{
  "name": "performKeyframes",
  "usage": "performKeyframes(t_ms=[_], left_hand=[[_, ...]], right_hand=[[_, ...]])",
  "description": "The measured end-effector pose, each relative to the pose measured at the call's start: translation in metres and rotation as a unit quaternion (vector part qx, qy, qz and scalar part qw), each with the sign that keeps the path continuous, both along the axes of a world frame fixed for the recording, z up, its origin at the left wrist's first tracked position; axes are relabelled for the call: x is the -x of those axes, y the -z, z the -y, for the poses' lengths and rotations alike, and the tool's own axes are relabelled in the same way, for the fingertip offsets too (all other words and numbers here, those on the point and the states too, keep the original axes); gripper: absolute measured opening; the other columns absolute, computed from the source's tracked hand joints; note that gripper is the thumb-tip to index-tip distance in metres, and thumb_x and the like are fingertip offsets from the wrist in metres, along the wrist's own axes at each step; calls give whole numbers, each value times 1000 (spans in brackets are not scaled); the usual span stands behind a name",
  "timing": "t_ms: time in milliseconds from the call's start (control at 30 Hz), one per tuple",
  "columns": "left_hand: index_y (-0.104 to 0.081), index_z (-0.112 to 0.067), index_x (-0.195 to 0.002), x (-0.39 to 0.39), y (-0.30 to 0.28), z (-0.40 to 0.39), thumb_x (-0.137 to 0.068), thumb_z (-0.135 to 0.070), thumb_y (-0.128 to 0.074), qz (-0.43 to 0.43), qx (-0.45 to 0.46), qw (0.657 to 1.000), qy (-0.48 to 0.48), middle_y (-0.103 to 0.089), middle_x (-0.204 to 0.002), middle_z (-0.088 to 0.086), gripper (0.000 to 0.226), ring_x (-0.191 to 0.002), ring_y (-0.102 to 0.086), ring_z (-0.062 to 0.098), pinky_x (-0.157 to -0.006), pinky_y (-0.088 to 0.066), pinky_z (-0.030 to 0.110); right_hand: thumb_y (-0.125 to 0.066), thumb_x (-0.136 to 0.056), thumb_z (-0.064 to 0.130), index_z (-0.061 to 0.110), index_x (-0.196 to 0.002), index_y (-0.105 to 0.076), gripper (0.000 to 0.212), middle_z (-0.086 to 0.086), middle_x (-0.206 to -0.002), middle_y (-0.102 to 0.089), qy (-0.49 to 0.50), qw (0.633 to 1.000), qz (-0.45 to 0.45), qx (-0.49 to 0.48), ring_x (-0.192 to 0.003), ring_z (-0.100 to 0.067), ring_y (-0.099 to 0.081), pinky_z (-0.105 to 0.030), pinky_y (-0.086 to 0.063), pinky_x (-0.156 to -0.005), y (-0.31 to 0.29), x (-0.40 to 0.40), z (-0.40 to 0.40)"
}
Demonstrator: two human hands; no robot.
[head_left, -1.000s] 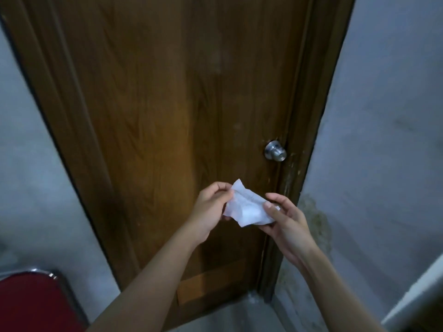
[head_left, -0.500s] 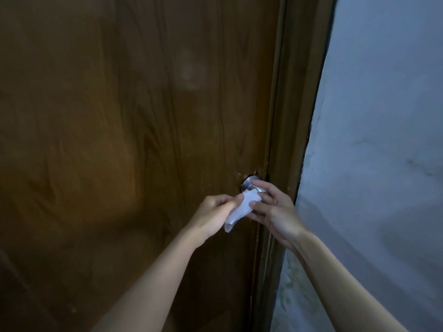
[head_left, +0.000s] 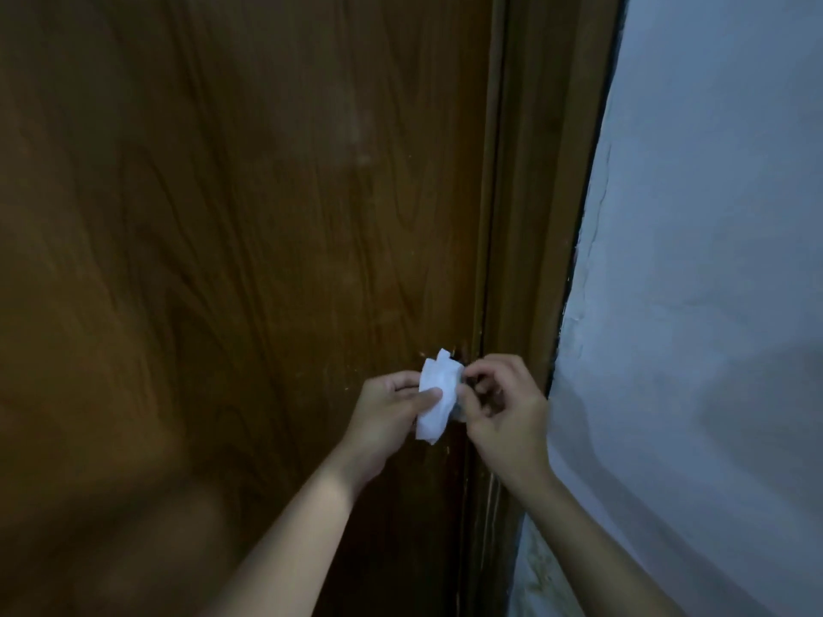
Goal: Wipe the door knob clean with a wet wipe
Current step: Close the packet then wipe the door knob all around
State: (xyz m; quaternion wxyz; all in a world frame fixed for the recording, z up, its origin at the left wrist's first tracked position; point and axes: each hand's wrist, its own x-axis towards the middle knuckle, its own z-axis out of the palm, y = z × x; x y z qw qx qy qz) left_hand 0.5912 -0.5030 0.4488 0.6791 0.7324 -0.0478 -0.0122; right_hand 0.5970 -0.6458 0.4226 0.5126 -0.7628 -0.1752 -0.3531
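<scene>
Closer now than half a second ago, both hands have closed in around the door knob, and the wipe has gone from dangling below it to lying draped over its face. Head view: a person's left hand [head_left: 386, 409] pinches the white wipe [head_left: 437, 394], thumb pressed on the sheet's front and fingers curled behind it, so the grip is clamped on the wipe. The sheet stands crumpled, its top corner poking up against the wood and its lower end hanging free beside the left palm. The right hand [head_left: 505, 414] curls just beside it, fingers bent inward at the wipe's right edge; whether its grip is pressed on the knob or on the sheet cannot be told. Only a dull grey sliver of the knob [head_left: 458, 409] shows between the two hands, low on the brown wooden door [head_left: 249, 224], next to the door frame [head_left: 530, 216]. A pale wall [head_left: 712, 260] fills the right side.
</scene>
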Motion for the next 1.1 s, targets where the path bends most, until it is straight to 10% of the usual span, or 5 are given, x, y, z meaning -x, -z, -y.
performKeyframes(t_ms=[200,433,600,867,1100], left_hand=[[-61,-13,-114,-9,-9,20,-95,-21,-39,-6,64,998,14,-70,-105,9,30,-97,-68,19,-84,-54,30],[-59,-15,-115,-21,-8,29,-91,-17,-49,73,-109,990,-61,-64,-112,3,26,-85,-63,4,-59,-49,8],[-53,-18,-120,-29,22,36,-69,-25,-76,128,-315,935,-100,-49,-112,-7,56,-97,-51,4,-69,-38,6],[-57,-16,-114,-33,35,45,-75,-15,-71,162,-334,921,-121,-59,-112,2,42,-92,-53,7,-70,-44,11],[-57,-14,-116,-37,38,48,-70,-17,-76,156,-336,918,-140,-58,-114,2,50,-97,-53,8,-83,-45,17]], right_hand=[[-58,-86,23,14,-128,-50,44,8,-131,-48,-71,995,-19,65,-123,-3,-45,-17,-43,-98,11,-15,2],[-53,-91,14,18,-119,-59,29,3,-114,-66,-59,996,-42,-54,-102,2,-60,-14,-51,-83,4,-33,25],[-48,-92,10,15,-117,-61,28,1,-107,-69,-35,998,-36,29,-89,7,-60,-1,-42,-76,14,-39,32],[-42,-91,5,7,-130,-46,39,-8,-137,-49,-111,976,-54,179,-130,-13,-39,-27,-32,-110,43,-42,25],[-41,-86,-1,0,-119,-56,36,-15,-123,-61,-29,992,-81,92,-118,-17,-52,-6,-30,-98,52,-33,38]])
